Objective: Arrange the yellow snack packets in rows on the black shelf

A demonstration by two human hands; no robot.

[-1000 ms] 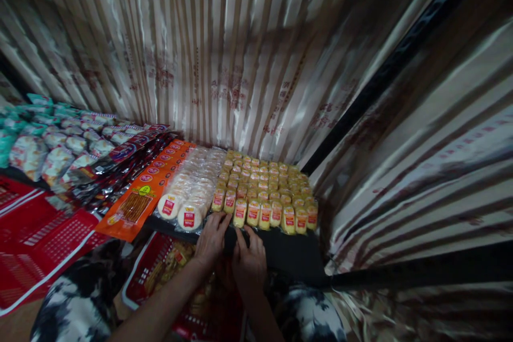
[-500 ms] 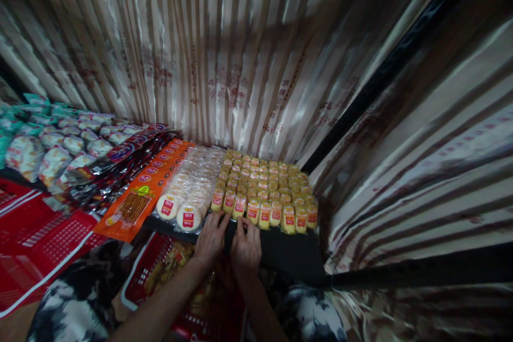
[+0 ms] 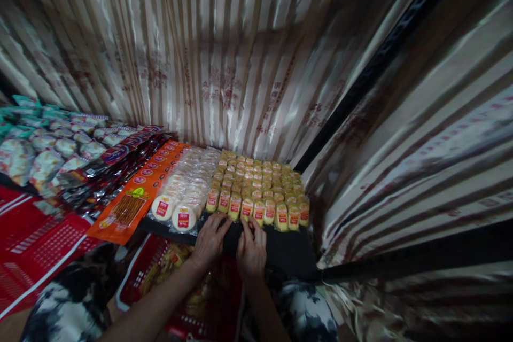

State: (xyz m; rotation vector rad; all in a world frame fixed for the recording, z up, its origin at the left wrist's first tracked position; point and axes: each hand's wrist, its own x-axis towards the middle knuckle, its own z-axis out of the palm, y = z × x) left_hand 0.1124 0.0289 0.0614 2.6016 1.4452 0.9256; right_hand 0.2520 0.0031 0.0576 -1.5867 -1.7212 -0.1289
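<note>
Small yellow wrapped cakes [image 3: 258,211] with red labels stand in tight rows on a dark shelf [image 3: 286,251]. At the front row's left part, my left hand [image 3: 210,239] reaches forward with fingers stretched out and holds nothing. My right hand [image 3: 252,248] is beside it, fingers apart, its fingertips against the lower front of the middle cakes. Exact contact at the fingertips is hard to make out. Just left of the cakes lie clear packs of round white crackers [image 3: 184,218], also with red labels.
An orange snack bag [image 3: 124,211], dark shiny packets [image 3: 116,163] and white-and-green bags [image 3: 48,144] line the shelf leftward. Below are a red basket [image 3: 134,262] holding yellow packets and another red basket [image 3: 44,240]. A striped curtain [image 3: 232,53] and dark post [image 3: 340,101] border the shelf.
My right hand has moved slightly right along the front row, away from my left hand, and its fingers have spread. The view has shifted a little to the right.
</note>
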